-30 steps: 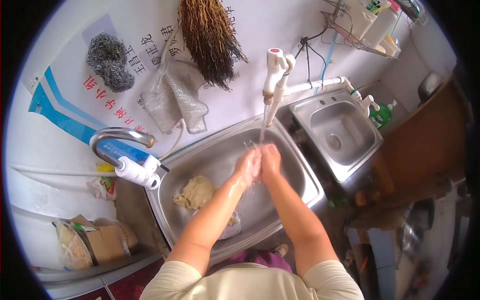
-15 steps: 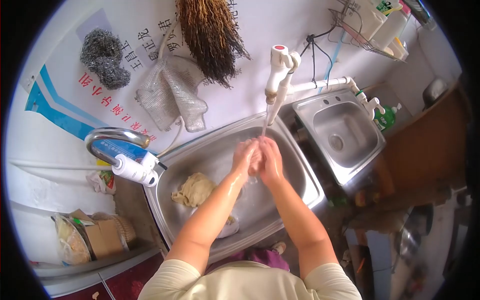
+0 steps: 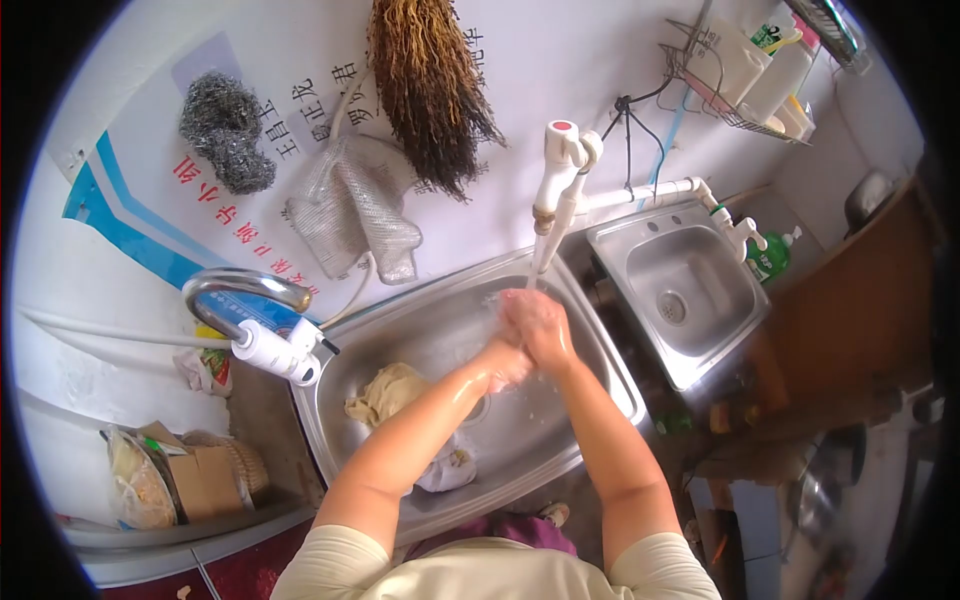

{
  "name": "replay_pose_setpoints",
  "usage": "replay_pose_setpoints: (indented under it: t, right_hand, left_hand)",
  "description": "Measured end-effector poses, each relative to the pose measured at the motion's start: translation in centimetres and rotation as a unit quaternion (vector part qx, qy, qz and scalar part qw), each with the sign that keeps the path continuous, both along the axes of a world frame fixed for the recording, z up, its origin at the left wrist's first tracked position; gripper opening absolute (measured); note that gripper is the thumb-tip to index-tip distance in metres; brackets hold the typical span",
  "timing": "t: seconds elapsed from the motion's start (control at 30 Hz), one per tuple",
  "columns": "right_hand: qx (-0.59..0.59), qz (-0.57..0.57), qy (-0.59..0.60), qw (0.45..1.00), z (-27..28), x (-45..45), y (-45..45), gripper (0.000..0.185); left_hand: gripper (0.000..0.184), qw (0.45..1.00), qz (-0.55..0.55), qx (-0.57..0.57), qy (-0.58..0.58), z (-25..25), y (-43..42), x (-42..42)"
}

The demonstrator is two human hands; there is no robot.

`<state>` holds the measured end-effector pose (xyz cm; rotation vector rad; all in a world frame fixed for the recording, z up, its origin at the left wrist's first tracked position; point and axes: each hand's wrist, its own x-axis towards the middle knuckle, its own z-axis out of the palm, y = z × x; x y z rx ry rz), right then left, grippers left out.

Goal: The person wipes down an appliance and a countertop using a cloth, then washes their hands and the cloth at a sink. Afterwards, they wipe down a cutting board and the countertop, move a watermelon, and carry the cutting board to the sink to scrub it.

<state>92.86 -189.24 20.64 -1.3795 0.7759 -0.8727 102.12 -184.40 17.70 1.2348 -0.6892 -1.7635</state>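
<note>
Running water from the white tap [image 3: 556,180] falls on my wet hands, held together over the large steel sink [image 3: 590,350]. My right hand [image 3: 541,328] lies on top, its fingers curled over my left hand [image 3: 508,364]. The left fingers are mostly hidden beneath the right ones and blurred. No object shows between the hands. Left of them in the basin lies a crumpled beige cloth [image 3: 385,392]. A whitish bundle [image 3: 448,470], partly covered by my left forearm, sits near the front edge.
A chrome-spouted faucet [image 3: 268,350] stands at the sink's left corner. A smaller steel sink [image 3: 675,290] is on the right, with a green soap bottle [image 3: 770,255] behind it. Steel wool [image 3: 225,130], a mesh cloth [image 3: 355,210] and a brush broom [image 3: 430,95] hang on the wall.
My hands were side by side under the stream. Now the right has come over the left, and the left has drawn back toward me. The view has shifted slightly.
</note>
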Motion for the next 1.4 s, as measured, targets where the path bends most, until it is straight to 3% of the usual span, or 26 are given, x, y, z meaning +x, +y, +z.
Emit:
replay_pose_setpoints:
  t: [0.07,0.17,0.23,0.3,0.37,0.4,0.47,0.53,0.6,0.63,0.67,0.77,0.8,0.9,1.0,1.07,1.1,1.3,1.4]
  right_hand:
    - [-0.139,-0.061,-0.001,0.988,-3.1,0.4,-0.6,0.016]
    - [-0.004,-0.146,0.117,0.982,-2.5,0.9,-0.2,0.019]
    - [-0.049,-0.187,0.052,0.980,-7.9,1.7,-1.9,0.023]
    - [0.042,-0.216,-0.007,0.975,-8.6,1.9,-2.5,0.027]
    - [0.264,-0.225,-0.060,0.936,-5.2,1.9,-2.1,0.031]
    - [0.281,-0.179,-0.053,0.941,-5.5,1.2,-2.6,0.040]
    - [0.279,-0.147,-0.084,0.945,-6.3,0.9,-3.3,0.043]
    - [0.249,-0.071,-0.072,0.963,-6.4,-0.2,-3.7,0.050]
    - [0.166,-0.063,-0.030,0.984,-5.8,-1.2,-3.4,0.054]
    - [0.122,-0.060,-0.010,0.991,-4.6,-1.6,-3.0,0.056]
    - [0.164,-0.030,0.024,0.986,-2.9,-2.7,-2.5,0.053]
    - [0.191,-0.025,0.073,0.979,-1.3,-4.9,-2.0,0.048]
    - [0.194,-0.019,0.100,0.976,-1.5,-5.6,-2.4,0.046]
    - [0.045,-0.052,0.227,0.971,-0.6,-6.1,-2.4,0.047]
    - [-0.191,-0.175,0.212,0.942,2.0,-5.4,-2.7,0.045]
    - [-0.330,-0.203,0.156,0.908,5.7,-4.4,-2.4,0.045]
    - [-0.403,-0.204,0.141,0.881,8.0,-3.9,-1.9,0.048]
    - [-0.510,-0.205,0.110,0.828,14.2,0.1,-2.4,0.064]
    - [-0.508,-0.209,0.191,0.813,14.6,1.7,-1.7,0.065]
  left_hand:
    - [0.012,0.994,0.029,-0.029,-0.105,-0.2,0.2,-0.5]
    - [0.021,0.955,-0.016,-0.053,-0.291,-3.3,-0.2,-0.5]
    - [0.026,0.897,-0.065,-0.088,-0.428,-5.4,-0.6,-0.3]
    - [0.026,0.877,-0.056,-0.113,-0.464,-5.1,-0.5,-0.3]
    - [0.025,0.855,-0.046,-0.139,-0.498,-4.2,-0.4,-0.2]
    - [0.025,0.842,-0.040,-0.152,-0.515,-3.5,-0.4,-0.1]
    - [0.024,0.861,0.009,-0.191,-0.472,-1.6,-0.3,-0.2]
    - [0.023,0.906,0.094,-0.234,-0.341,1.0,0.3,-0.1]
    - [0.026,0.939,0.037,-0.158,-0.305,-2.4,-1.4,1.5]
    - [0.027,0.950,0.008,-0.121,-0.287,-1.8,-1.9,2.2]
    - [0.025,0.958,-0.004,-0.063,-0.279,-1.0,-2.0,2.6]
    - [0.022,0.949,0.050,-0.126,-0.284,2.7,-1.7,3.0]
    - [0.021,0.922,0.053,-0.158,-0.349,1.1,-2.5,3.4]
    - [0.021,0.902,0.088,-0.232,-0.352,1.2,-3.2,3.5]
    - [0.018,0.901,0.106,-0.303,-0.293,3.1,-3.0,2.6]
    - [0.008,0.956,0.106,-0.239,-0.135,4.1,-3.2,1.9]
    - [0.011,0.972,0.104,-0.204,-0.055,4.7,-3.2,1.5]
    - [0.024,0.948,0.134,-0.276,-0.079,10.7,-0.7,1.3]
    - [0.021,0.931,0.150,-0.291,-0.164,11.2,-0.7,1.8]
